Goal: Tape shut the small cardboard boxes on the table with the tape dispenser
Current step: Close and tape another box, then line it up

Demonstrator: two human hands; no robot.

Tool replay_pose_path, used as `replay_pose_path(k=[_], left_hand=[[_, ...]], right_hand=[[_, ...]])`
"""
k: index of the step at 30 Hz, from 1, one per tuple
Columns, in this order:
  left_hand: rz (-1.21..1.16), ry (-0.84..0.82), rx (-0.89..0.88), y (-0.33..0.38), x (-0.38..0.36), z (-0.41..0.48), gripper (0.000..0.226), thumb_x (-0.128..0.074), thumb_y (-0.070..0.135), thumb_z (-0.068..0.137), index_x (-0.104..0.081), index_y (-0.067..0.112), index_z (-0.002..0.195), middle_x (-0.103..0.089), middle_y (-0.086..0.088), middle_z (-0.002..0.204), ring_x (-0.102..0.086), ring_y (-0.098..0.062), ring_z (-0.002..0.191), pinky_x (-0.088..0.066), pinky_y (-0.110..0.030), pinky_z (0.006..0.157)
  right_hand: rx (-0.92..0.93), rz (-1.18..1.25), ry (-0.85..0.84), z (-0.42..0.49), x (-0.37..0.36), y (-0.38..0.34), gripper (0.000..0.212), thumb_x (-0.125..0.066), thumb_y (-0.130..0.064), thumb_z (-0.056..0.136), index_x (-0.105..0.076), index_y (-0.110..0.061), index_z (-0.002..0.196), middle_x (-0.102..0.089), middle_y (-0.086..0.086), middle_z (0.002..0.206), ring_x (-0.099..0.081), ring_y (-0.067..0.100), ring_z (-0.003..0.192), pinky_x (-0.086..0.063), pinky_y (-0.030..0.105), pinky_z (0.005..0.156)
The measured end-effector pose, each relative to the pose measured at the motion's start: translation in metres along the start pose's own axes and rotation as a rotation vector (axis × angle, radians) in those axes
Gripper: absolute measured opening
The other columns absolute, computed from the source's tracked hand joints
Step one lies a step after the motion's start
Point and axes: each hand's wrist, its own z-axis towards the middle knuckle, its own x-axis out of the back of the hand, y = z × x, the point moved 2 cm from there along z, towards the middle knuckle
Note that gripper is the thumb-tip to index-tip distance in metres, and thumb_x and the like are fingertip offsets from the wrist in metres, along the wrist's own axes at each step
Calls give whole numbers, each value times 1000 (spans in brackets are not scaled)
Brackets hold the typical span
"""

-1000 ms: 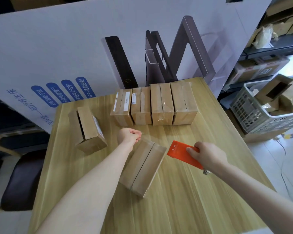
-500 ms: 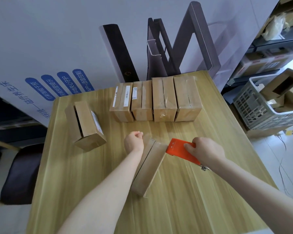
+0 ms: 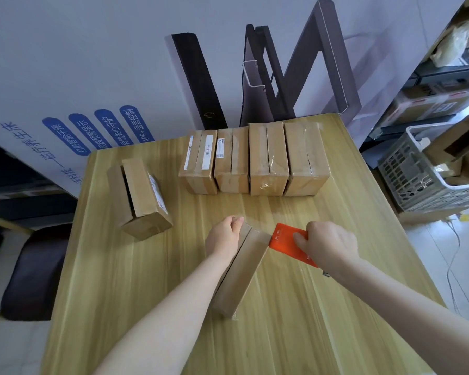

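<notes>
A small cardboard box (image 3: 241, 272) lies at a slant in the middle of the wooden table (image 3: 119, 293). My left hand (image 3: 224, 234) is curled at the box's far left corner and appears to pinch a strip of clear tape there. My right hand (image 3: 326, 244) grips the orange tape dispenser (image 3: 286, 240), whose front edge touches the box's far right corner. A row of several boxes (image 3: 255, 161) stands at the back of the table, some wrapped in clear tape. One more box (image 3: 140, 194) with an open seam sits at the left.
A large printed cardboard panel (image 3: 92, 77) stands behind the table. A grey plastic basket (image 3: 417, 182) holding cardboard scraps sits on the floor to the right. A dark seat (image 3: 35, 269) is at the left, and shelves with cartons (image 3: 433, 101) are at the far right.
The box has turned up onto a narrower side and shifted closer to the dispenser. My left hand moved right to the box's far corner; the dispenser now touches the box.
</notes>
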Motion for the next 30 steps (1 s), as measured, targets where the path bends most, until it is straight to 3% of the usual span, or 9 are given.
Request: replay_pose_path(k=[4, 8, 13, 15, 17, 22, 26, 30], left_hand=[[-7, 25, 16, 3, -1, -5, 47, -32, 50, 100, -56, 23, 129, -66, 3, 119, -60, -21, 107, -47, -30, 80], [-54, 76, 75, 8, -4, -13, 46, -30, 48, 101, -55, 22, 130, -66, -1, 116, -59, -24, 106, -41, -29, 75], [-108, 74, 168, 9, -8, -21, 43, -33, 45, 101, -57, 19, 126, -66, -2, 114, -60, -25, 105, -39, -29, 74], [-233, 99, 233, 5, -9, -26, 38, -37, 41, 101, -60, 17, 119, -66, -2, 110, -60, -25, 103, -40, -28, 76], [-379, 155, 341, -2, -9, -33, 36, -40, 37, 101, -62, 11, 112, -65, -5, 105, -59, -25, 97, -42, -29, 78], [-742, 321, 717, -14, -4, -48, 38, -41, 34, 101, -59, 0, 103, -62, -13, 101, -58, -33, 95, -47, -36, 84], [-920, 260, 884, -15, -21, -66, 39, -51, 40, 96, -59, 4, 109, -64, -14, 111, -61, -35, 101, -51, -45, 90], [-1206, 173, 933, -9, -37, -82, 26, -60, 30, 94, -58, 10, 110, -62, -11, 109, -59, -31, 97, -51, -38, 79]], right_hand=[[76, -90, 72, -6, 5, -14, 33, -34, -37, 98, -47, -17, 76, -42, -5, 59, -49, 21, 63, -25, 23, 45], [124, -165, 111, -1, 3, -25, 29, -33, -29, 100, -45, -18, 76, -40, -6, 56, -51, 24, 60, -29, 22, 46], [105, -124, -40, -3, -37, -35, 24, -44, -14, 91, -51, -20, 69, -47, -7, 56, -49, 18, 51, -30, 21, 47], [80, -50, -33, -5, -37, -29, 24, -40, -22, 93, -48, -20, 71, -58, -4, 67, -63, 25, 70, -34, 24, 53], [71, -43, 25, -7, -31, -19, 26, -37, -29, 97, -53, -19, 78, -56, -3, 68, -65, 25, 79, -30, 25, 51], [53, 7, 176, -4, -10, -3, 37, -36, -46, 98, -58, -16, 90, -66, 2, 83, -64, 27, 80, -36, 28, 56], [37, 169, 307, -10, 0, -1, 40, -38, -52, 95, -58, -18, 87, -64, 0, 79, -63, 27, 76, -46, 31, 59], [-13, 387, 326, -21, 1, -6, 36, -42, -51, 94, -58, -21, 83, -60, -3, 72, -59, 26, 68, -40, 29, 56]])
